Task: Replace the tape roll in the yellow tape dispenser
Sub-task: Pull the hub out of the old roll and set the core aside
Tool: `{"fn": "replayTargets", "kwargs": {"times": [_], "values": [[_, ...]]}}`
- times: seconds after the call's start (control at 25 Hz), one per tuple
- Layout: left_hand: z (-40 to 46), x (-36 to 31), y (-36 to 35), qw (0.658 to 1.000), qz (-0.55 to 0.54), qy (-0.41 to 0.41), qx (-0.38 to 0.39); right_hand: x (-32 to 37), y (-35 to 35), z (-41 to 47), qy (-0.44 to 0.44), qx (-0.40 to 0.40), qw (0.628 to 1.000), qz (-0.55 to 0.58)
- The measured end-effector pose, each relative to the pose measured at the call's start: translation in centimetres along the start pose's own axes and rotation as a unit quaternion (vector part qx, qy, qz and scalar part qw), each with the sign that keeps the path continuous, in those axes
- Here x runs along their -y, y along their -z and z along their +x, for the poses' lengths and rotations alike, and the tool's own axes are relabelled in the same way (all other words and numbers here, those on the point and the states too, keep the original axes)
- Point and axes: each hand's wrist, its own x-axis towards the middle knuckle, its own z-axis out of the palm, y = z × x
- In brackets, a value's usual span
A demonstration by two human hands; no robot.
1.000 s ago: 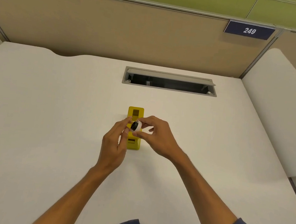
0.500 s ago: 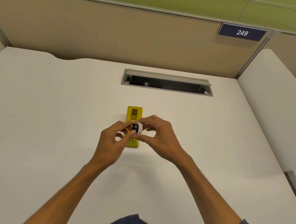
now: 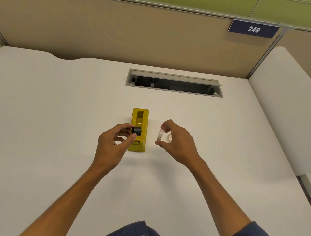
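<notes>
Left hand: the left hand [image 3: 116, 142] pinches a small black hub [image 3: 137, 131] between thumb and fingertips, raised over the dispenser's near half; whether hub and dispenser touch cannot be told.
Right hand: the right hand [image 3: 177, 141] grips a pale tape roll [image 3: 161, 134] by its rim between thumb and forefinger, edge-on to the camera, off the desk.
Gap between the hands: hub and roll are apart, with the dispenser's right wall between them.
Yellow tape dispenser: the yellow tape dispenser [image 3: 139, 129] stands on the desk [image 3: 55, 117] just beyond the left hand and to the left of the right hand, its long axis pointing away from the person; its well looks empty.
Second ring: behind the right hand's fingers a pale ring [image 3: 170, 137] lies on the desk, mostly hidden; whether it is a tape roll cannot be told.
Cable tray: an open slot [image 3: 174, 83] is set in the desk well beyond both hands.
Step in hand: hub and roll are separate, so the job sits at the swap; whether the held roll is old or new is unclear.
Next move calls for: a fresh roll lined up square with the hub, pushed on, then the pair lowered into the well's slots.
</notes>
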Motion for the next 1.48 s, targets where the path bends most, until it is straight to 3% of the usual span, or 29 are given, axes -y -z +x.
{"fn": "replayTargets", "kwargs": {"times": [0.36,0.64,0.72,0.84,0.92,1.04,1.32,1.48], "values": [[-0.1,0.1,-0.2,1.0,-0.001,0.002,-0.001,-3.3,-3.2,3.1,0.0,0.055,0.991,-0.12],[-0.1,0.3,-0.2,1.0,0.007,0.011,0.004,-4.1,-4.1,3.4,-0.026,0.058,0.992,-0.109],[-0.1,0.2,-0.2,1.0,0.004,0.012,0.005,-3.3,-3.7,2.7,-0.023,0.011,0.998,-0.049],[-0.4,0.0,-0.2,1.0,-0.006,-0.001,0.01,-0.7,-2.8,1.0,-0.043,-0.053,0.985,0.16],[-0.7,-0.3,-0.3,1.0,-0.018,-0.019,0.017,1.3,-2.3,-0.1,-0.05,-0.032,0.955,0.289],[-1.1,-0.8,-0.4,0.998,-0.027,-0.043,0.032,3.6,-1.5,-1.4,-0.034,-0.006,0.922,0.386],[-1.3,-1.9,-0.1,0.995,-0.038,-0.063,0.07,4.2,-0.2,-2.2,-0.046,0.018,0.888,0.457],[-1.1,-1.7,-0.3,0.995,-0.06,-0.007,0.078,3.8,0.4,-2.4,-0.033,0.013,0.91,0.414]]}}
